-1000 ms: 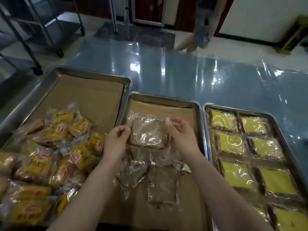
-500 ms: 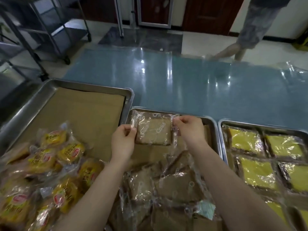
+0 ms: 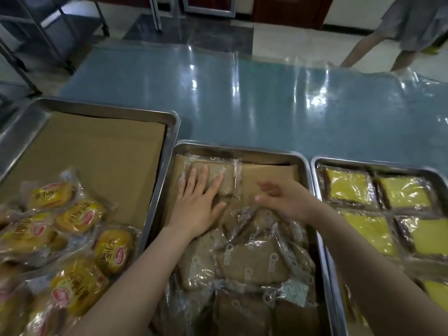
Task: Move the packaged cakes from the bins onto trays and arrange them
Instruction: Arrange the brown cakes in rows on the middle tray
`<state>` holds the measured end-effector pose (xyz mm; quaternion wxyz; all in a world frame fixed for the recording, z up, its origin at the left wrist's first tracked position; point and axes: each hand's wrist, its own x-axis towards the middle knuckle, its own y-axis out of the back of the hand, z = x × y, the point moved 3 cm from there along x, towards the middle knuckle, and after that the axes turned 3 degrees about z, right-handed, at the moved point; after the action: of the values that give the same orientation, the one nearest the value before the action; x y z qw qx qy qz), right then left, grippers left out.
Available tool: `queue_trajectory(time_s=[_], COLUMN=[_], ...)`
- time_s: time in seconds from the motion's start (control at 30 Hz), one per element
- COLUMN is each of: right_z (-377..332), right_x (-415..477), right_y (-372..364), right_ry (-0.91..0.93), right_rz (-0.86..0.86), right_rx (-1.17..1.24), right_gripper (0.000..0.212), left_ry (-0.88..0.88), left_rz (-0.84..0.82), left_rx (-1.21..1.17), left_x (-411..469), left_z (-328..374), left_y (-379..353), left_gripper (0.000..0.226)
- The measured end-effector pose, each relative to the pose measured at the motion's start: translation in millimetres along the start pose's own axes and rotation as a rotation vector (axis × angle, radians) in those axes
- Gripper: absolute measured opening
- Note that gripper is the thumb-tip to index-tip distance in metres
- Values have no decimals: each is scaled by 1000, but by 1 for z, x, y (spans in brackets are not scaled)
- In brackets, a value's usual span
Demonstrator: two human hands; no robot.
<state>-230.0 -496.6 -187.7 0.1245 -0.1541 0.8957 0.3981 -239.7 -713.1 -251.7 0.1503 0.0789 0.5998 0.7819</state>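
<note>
A brown packaged cake [image 3: 224, 177] in clear wrap lies flat in the far left corner of the middle metal tray [image 3: 244, 150]. My left hand [image 3: 200, 198] rests flat on it, fingers spread. My right hand [image 3: 283, 198] hovers blurred just to its right over bare brown paper, fingers apart and holding nothing. A loose heap of several brown packaged cakes [image 3: 244, 260] fills the near half of the same tray, under my forearms.
The left tray [image 3: 114, 110] holds brown paper and a pile of yellow-labelled round cakes [image 3: 80, 218]. The right tray [image 3: 378, 163] has yellow square cakes [image 3: 349, 185] in neat rows. Blue table beyond; a person's legs [image 3: 388, 42] at far right; metal racks [image 3: 48, 25] at far left.
The brown cake that both hands held up has been laid in the tray's far left corner. My right hand has let go and drawn back; my left hand now presses on it.
</note>
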Motion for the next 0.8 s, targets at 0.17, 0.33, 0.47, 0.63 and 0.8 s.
queue_trajectory(time_s=[0.17,0.33,0.47,0.63,0.8], right_z=[15,10,15,25,27], right_x=[-48,-65,-61,-34,-15], right_y=[-14,-19,1,19,-5], right_ry=[-14,54,-57,-109,-174], right_rz=[-67,-81,238,610,639], right_rx=[-96,-12,318,393,-127], right_gripper=[22,30,23,20,79], left_ry=[7,4,-24,18,80], left_rz=[-39,63,60,-58,-88], left_rx=[59,-18,-124,-73,-64], left_x=[-6,-30,-58,-85,-91], left_z=[-3,9,23,24,17], left_y=[-1,20,26,8,-2], left_gripper=[75,72,66,67,69])
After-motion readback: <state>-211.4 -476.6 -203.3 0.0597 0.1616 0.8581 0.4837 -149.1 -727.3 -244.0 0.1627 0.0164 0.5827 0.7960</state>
